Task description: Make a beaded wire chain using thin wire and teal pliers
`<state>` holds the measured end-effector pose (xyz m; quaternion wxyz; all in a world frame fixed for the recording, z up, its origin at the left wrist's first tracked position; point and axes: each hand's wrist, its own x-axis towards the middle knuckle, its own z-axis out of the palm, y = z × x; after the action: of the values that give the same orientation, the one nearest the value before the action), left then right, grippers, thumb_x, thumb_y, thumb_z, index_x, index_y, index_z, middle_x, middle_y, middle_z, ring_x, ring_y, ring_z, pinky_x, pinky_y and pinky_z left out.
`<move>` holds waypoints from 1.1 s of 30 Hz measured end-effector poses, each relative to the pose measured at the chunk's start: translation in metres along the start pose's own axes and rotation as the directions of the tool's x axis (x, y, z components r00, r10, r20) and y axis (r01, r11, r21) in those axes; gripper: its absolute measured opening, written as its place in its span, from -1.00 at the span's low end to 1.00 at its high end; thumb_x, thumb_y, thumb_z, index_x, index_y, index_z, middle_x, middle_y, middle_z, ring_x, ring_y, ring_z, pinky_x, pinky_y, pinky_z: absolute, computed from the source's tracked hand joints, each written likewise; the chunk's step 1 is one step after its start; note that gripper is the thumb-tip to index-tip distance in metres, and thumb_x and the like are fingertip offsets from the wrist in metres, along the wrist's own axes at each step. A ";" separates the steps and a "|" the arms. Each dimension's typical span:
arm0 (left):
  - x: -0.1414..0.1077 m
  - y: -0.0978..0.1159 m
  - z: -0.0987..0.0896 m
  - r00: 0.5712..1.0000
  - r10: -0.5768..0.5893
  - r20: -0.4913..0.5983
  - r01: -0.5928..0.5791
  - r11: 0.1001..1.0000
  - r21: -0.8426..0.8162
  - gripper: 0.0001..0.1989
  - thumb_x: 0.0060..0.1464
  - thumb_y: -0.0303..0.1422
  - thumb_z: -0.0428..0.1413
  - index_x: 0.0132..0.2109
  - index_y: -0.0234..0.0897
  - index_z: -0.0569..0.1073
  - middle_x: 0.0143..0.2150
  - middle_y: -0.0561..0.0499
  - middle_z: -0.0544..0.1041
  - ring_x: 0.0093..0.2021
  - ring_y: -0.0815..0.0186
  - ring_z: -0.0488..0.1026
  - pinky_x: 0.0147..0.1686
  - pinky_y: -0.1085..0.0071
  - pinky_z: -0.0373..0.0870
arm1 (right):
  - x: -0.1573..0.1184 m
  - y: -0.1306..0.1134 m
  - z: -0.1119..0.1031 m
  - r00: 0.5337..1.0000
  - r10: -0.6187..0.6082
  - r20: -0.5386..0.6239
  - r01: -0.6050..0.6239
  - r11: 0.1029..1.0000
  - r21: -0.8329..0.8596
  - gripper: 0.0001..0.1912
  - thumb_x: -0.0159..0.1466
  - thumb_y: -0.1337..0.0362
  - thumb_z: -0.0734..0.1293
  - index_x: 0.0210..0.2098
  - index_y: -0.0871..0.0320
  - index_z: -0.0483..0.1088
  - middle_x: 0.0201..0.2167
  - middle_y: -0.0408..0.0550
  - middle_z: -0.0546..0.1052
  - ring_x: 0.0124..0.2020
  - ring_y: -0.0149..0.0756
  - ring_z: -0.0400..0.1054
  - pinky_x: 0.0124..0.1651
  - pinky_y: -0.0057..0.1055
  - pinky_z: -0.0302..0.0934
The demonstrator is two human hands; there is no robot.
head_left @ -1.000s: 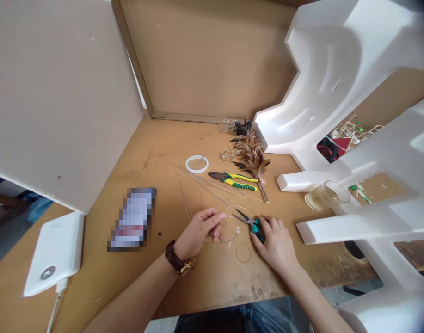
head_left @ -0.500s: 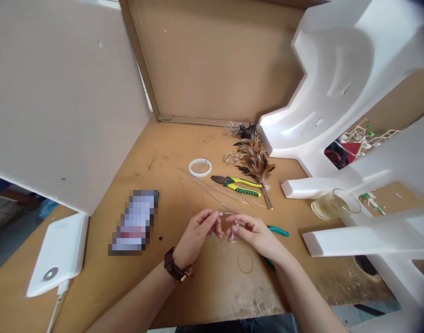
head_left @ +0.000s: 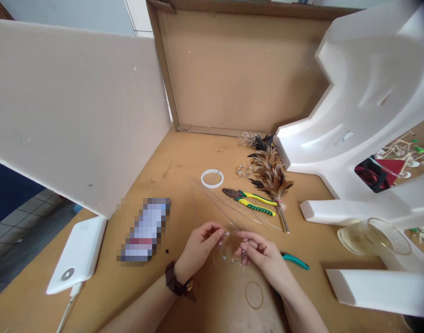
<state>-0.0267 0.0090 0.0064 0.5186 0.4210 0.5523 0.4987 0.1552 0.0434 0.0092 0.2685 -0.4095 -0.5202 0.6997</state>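
Observation:
Between my two hands hangs a thin, looped strand of clear beads on wire. My left hand, with a dark watch on the wrist, pinches one side of the strand between thumb and fingertips. On the other side, my right hand has its fingers closed round more beads and wire, partly hidden by the fingers. Loose lengths of thin wire lie on the table just beyond. Teal-handled pliers are partly covered by my right hand and forearm. A tan rubber band lies nearer to me.
Yellow-green pliers, a white ring and a bundle of brown feathers lie farther back. At left are a phone and a white power bank. A glass stands right among white foam pieces.
My hands have drawn slightly apart, and more of the beaded strand shows between them. The whole view has shifted, so things on the table appear lower and farther right.

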 end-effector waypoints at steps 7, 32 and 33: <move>0.006 -0.003 -0.003 0.997 -0.032 -0.070 0.028 0.998 -0.058 -0.79 0.01 -0.23 0.09 -0.38 -0.33 0.39 -0.50 0.08 0.40 -0.50 0.43 0.32 -0.43 0.49 0.29 | 0.002 -0.003 -0.002 0.998 0.026 -0.051 -0.023 0.998 0.061 -0.50 0.11 -0.02 0.29 -0.08 0.19 0.29 -0.40 -0.03 0.50 -0.52 -0.37 0.35 -0.40 -0.38 0.20; 0.003 0.001 0.003 0.962 -0.270 0.042 0.257 0.844 -0.471 -0.77 -0.08 -0.27 0.20 -0.34 -0.33 0.39 -0.40 0.05 0.47 -0.39 0.41 0.44 -0.41 0.52 0.40 | -0.001 -0.002 0.004 0.996 0.078 0.035 -0.080 0.996 0.046 -0.56 0.11 -0.04 0.28 -0.17 0.17 0.37 -0.43 -0.07 0.46 -0.48 -0.33 0.39 -0.40 -0.37 0.25; 0.003 0.002 0.002 0.962 -0.268 0.051 0.259 0.836 -0.484 -0.78 -0.08 -0.27 0.20 -0.33 -0.34 0.39 -0.39 0.04 0.48 -0.38 0.41 0.45 -0.41 0.52 0.40 | -0.001 -0.001 0.004 0.997 0.076 0.032 -0.077 0.996 0.051 -0.55 0.13 -0.04 0.26 -0.16 0.17 0.36 -0.41 -0.06 0.47 -0.48 -0.33 0.40 -0.40 -0.37 0.25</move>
<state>-0.0246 0.0125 0.0079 0.6659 0.1925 0.4668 0.5491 0.1521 0.0404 0.0115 0.2442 -0.4114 -0.4898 0.7288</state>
